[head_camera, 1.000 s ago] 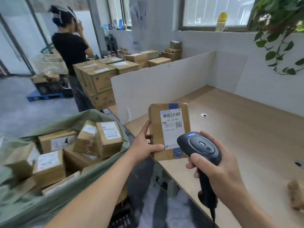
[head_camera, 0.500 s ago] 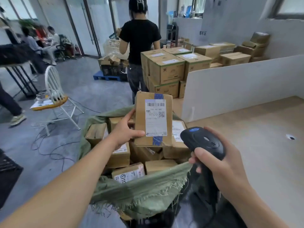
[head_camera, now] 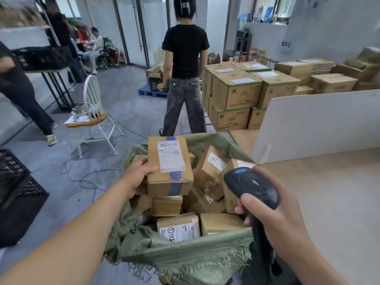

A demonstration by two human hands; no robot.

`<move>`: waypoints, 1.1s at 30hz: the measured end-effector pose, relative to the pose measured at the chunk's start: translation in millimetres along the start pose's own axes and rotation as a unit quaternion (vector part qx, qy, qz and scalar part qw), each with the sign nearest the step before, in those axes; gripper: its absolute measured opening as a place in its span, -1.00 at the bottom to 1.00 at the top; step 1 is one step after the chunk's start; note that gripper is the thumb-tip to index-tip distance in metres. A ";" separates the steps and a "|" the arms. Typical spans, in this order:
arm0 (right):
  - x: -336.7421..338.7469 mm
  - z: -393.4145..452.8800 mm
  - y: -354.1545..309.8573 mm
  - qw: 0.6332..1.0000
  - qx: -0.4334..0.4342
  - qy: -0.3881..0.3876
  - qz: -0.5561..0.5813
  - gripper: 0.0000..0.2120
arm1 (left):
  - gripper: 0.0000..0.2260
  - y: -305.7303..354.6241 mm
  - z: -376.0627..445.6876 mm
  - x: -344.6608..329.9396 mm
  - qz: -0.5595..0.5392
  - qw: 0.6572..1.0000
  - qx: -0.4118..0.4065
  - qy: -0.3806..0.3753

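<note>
Centre frame: left hand (head_camera: 139,175) grips parcel (head_camera: 170,167) by its left edge, thumb on top, fingers curled beneath, low over open green sack (head_camera: 185,258), probably for dropping in. Label faces up; long axis runs toward frame top. Right hand (head_camera: 273,214) wraps scanner (head_camera: 250,186) handle, head aimed upper left, ready.

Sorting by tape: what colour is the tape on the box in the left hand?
Blue: the tape runs over the brown box, seen in the head view.
</note>
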State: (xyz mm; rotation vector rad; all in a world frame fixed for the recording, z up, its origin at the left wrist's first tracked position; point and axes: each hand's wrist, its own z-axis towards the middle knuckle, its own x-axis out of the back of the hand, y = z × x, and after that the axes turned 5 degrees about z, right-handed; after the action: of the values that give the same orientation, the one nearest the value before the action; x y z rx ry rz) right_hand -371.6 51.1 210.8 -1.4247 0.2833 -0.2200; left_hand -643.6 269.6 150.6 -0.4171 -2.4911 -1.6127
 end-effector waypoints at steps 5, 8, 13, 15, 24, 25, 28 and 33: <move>-4.8 9.6 8.3 1.000 -0.013 0.013 -0.007 -0.44 | -0.83 3.5 27.3 25.8 -0.010 0.999 0.040 0.031; -8.7 14.0 13.1 0.999 -0.042 0.013 -0.004 -0.35 | -0.69 6.7 41.3 23.5 -0.010 0.998 0.034 0.042; -7.9 20.6 18.3 0.997 -0.072 0.016 -0.006 -0.21 | -0.51 12.5 52.8 8.6 0.080 0.993 0.078 0.047; -7.8 22.3 19.2 0.997 -0.079 0.020 -0.006 -0.10 | -0.49 15.3 54.4 1.6 0.057 0.993 0.102 0.037; 11.6 24.3 27.2 0.995 -0.081 0.065 -0.009 -0.20 | -0.57 38.0 75.0 -59.8 -0.037 0.992 0.111 0.035; 13.9 23.9 26.2 0.994 -0.081 0.067 -0.018 -0.20 | -0.59 39.9 75.7 -69.4 -0.049 0.991 0.119 0.028; 24.3 22.6 27.0 0.994 -0.081 0.070 -0.026 -0.33 | -0.58 45.9 79.2 -97.6 -0.113 0.982 0.148 0.026; 37.6 19.9 30.0 0.992 -0.073 0.102 -0.030 -0.41 | -0.53 53.3 90.3 -138.3 -0.197 0.962 0.178 0.068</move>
State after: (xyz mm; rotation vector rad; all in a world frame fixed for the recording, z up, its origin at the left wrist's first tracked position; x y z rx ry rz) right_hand -330.1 61.9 181.2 -1.5594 0.4328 -0.4019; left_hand -493.1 351.3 122.4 0.2429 -2.7953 -1.1998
